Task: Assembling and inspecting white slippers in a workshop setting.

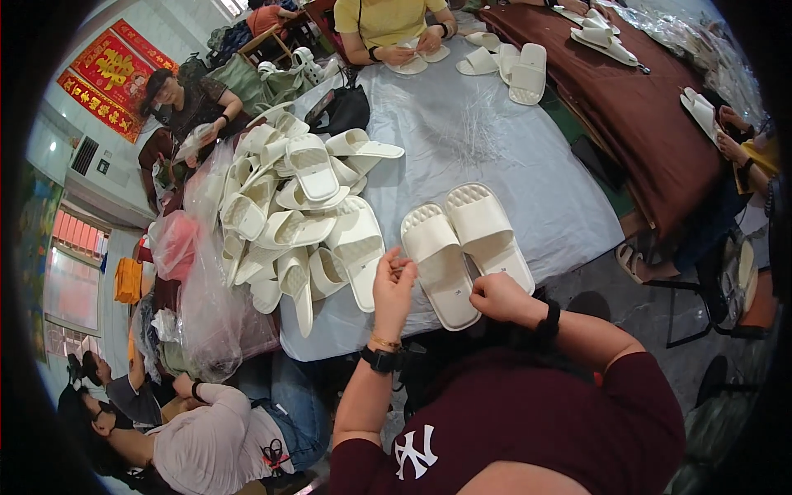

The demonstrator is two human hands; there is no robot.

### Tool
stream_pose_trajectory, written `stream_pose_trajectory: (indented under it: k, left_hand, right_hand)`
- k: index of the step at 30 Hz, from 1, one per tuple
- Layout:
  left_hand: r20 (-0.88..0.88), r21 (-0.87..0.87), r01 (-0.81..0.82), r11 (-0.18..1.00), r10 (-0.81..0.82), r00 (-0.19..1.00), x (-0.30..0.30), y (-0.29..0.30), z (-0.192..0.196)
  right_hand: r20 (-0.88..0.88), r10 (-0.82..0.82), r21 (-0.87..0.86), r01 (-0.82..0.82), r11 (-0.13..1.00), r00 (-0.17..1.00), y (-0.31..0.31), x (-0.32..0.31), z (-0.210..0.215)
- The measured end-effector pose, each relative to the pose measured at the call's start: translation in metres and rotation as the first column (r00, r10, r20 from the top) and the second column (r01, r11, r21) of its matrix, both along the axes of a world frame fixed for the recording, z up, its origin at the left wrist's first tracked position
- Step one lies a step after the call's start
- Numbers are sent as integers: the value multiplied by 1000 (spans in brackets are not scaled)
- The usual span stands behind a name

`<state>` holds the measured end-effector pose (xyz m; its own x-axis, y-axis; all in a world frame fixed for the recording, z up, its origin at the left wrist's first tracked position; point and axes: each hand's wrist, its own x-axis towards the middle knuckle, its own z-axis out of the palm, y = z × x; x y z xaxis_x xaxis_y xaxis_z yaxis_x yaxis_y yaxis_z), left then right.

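A pair of cream slippers lies side by side on the covered table in front of me, toes pointing away: a left slipper [437, 268] and a right slipper [487, 231]. My left hand [393, 285] is raised beside the left slipper's outer edge, its fingers loosely bent and apart, with nothing visible in them. Closed fingers of my right hand [505, 299] rest at the heel ends, between the two slippers. Whatever they may grip is hidden. Close to my left hand, a single cream slipper [356, 252] leans at the edge of a big slipper pile [285, 198].
Pale sheeting covers the table [569, 198], with thin clear strands [466, 136] scattered on it. Across it, a person in yellow [392, 25] handles slippers. More people sit at the left. Clear plastic bags [210, 272] hang beside the pile. A brown-covered table [627, 115] stands right.
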<state>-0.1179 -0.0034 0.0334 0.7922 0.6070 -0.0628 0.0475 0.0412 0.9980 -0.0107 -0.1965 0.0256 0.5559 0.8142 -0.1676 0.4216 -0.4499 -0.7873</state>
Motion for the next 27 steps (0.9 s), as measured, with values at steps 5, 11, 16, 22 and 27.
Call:
stream_pose_trajectory:
  k: [5,11,16,22,27]
  left_hand:
    - [-66,251,-38,967,56,996,17,31,-4]
    - [-215,456,77,886,26,976,44,54,-3]
    - [-270,465,139,875,-10,963,51,64,-6]
    - [-314,485,174,857,-15,949,52,77,-19]
    - [-335,513,182,839,0,942,57,81,-26]
  right_hand:
    - [56,12,-34,-10,999,998,32,4,7]
    - [140,34,-139,-15,990,990,57,3,-1]
    - [113,77,-192,-54,980,991,45,1,-3]
    - [108,107,-253,-77,964,988,27,-7,-6]
    - [116,64,-234,-36,972,991,36,-2,0]
